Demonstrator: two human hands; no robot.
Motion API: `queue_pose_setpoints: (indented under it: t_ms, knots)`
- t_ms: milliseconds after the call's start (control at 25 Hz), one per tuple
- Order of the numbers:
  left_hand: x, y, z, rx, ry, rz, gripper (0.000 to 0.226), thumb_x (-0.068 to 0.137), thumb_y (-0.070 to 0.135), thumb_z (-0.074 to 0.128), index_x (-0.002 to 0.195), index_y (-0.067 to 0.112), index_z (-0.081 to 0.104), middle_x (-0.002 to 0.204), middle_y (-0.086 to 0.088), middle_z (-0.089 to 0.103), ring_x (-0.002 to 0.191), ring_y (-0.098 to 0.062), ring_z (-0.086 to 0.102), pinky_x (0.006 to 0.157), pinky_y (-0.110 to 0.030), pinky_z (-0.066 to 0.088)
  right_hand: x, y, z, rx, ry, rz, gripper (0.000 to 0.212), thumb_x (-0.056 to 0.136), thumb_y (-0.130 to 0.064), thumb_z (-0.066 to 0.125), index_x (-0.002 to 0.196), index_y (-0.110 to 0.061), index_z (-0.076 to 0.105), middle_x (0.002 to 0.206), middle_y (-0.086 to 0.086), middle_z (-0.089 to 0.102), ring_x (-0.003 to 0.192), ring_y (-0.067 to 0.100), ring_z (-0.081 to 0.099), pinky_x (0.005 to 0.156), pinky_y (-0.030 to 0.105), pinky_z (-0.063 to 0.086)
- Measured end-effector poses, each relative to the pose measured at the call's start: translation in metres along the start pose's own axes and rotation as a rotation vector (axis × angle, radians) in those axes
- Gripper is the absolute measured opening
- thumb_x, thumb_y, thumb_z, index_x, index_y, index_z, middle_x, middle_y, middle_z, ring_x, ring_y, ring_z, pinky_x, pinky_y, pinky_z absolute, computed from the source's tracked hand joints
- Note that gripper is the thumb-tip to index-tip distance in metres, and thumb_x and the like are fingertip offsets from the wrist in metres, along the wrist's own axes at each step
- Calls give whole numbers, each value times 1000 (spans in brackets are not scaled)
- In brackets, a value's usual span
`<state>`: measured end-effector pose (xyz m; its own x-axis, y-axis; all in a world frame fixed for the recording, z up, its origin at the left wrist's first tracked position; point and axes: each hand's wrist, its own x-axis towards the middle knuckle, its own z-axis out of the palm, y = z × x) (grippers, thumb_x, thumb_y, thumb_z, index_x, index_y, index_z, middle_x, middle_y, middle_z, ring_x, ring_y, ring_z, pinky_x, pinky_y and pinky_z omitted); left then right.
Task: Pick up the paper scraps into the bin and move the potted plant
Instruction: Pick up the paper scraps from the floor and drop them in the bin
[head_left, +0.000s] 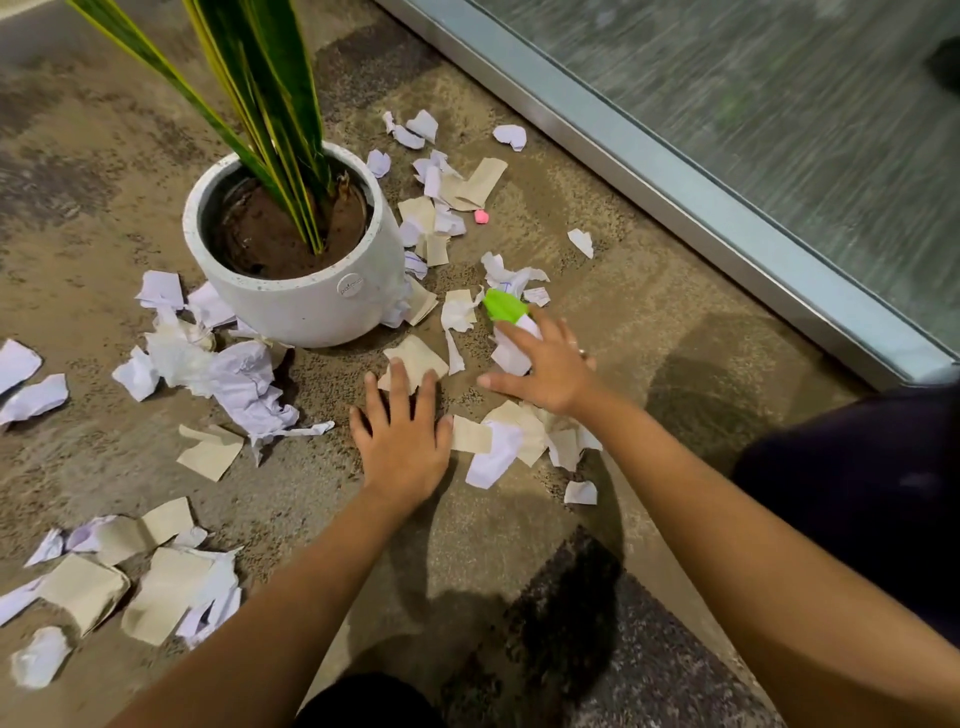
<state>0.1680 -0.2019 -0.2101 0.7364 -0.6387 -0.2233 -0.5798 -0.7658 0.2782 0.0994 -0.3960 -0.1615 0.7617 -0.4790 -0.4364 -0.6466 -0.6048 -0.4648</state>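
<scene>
Paper scraps (244, 384) are scattered on the carpet around the potted plant (296, 249). The left hand (402, 441) and right hand (545, 374) are spread flat, nothing gripped (no bin is seen). Thin scraps could be missed if swept hastily.

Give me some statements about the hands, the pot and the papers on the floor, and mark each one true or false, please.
1. The white pot stands upright on the carpet. True.
2. The left hand is lifting the pot. False: it lies flat on the carpet, fingers on a tan scrap.
3. The right hand reaches over white paper near a green scrap. True.
4. All scraps are white. False: some are tan, one pink.
5. A bin stands beside the pot. False: none is visible.
</scene>
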Motion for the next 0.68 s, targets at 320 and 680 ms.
queue_pose_setpoints:
  t_ms: [320,680]
  knots:
    - [-14,-11,-9,-250,150,82,50,93,30,51,140,18,38,146,-14,31,134,-36,31,105,-53,33,-53,19,26,27,133,-95,39,83,-42,65,122,-35,59,140,0,43,138,26,27,109,55,24]
    - [44,-8,-34,-595,226,-517,38,89,27,59,125,14,58,126,-18,46,101,-35,56,85,-33,40,-71,42,25,259,189,163,77,75,-36,76,140,-32,36,147,11,23,131,23,29,109,38,31]
